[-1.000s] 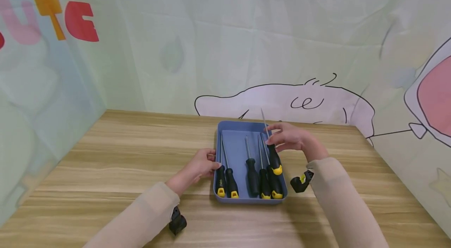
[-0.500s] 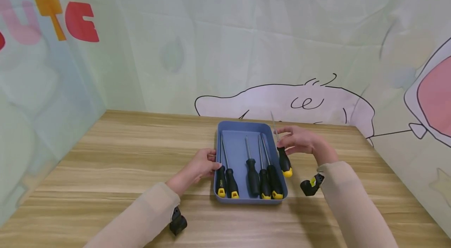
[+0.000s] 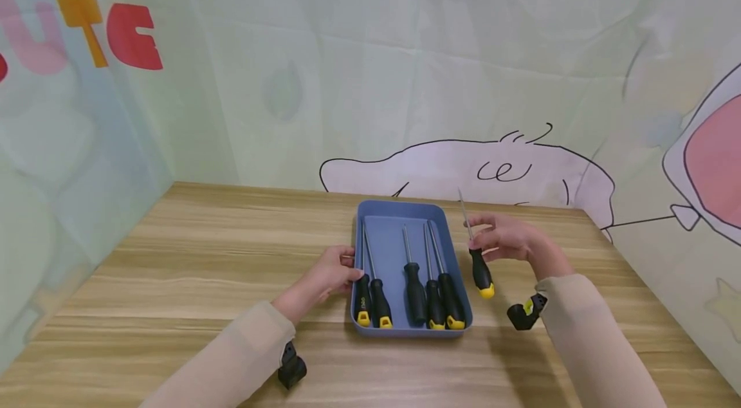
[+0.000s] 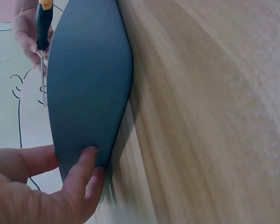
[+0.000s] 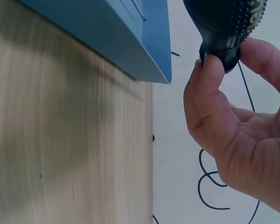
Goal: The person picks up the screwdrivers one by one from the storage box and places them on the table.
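Note:
A blue tray (image 3: pixel 388 331) lies on the table with several screwdrivers in it, their black-and-yellow handles toward me. My left hand (image 3: pixel 331 271) pinches the tray's left wall, thumb at the rim and fingertips against the outside, as the left wrist view shows. To the right of the tray, my right hand (image 3: pixel 502 237) pinches a screwdriver (image 3: pixel 482 271) near where handle meets shaft. That screwdriver is held above the table, shaft pointing up and away, yellow handle end toward me. In the right wrist view its black handle (image 5: pixel 219 23) sits between thumb and fingers.
The wood-grain table (image 3: pixel 231 234) extends on both sides of the tray. Behind it hangs a printed cloth backdrop (image 3: pixel 370 73). Inside the tray, two screwdrivers (image 3: pixel 379 305) lie along the left wall and a group (image 3: pixel 415 295) lies toward the right.
My right hand has moved to the right with the screwdriver, from over the tray's right edge to beyond it. My left hand and the tray have stayed in place.

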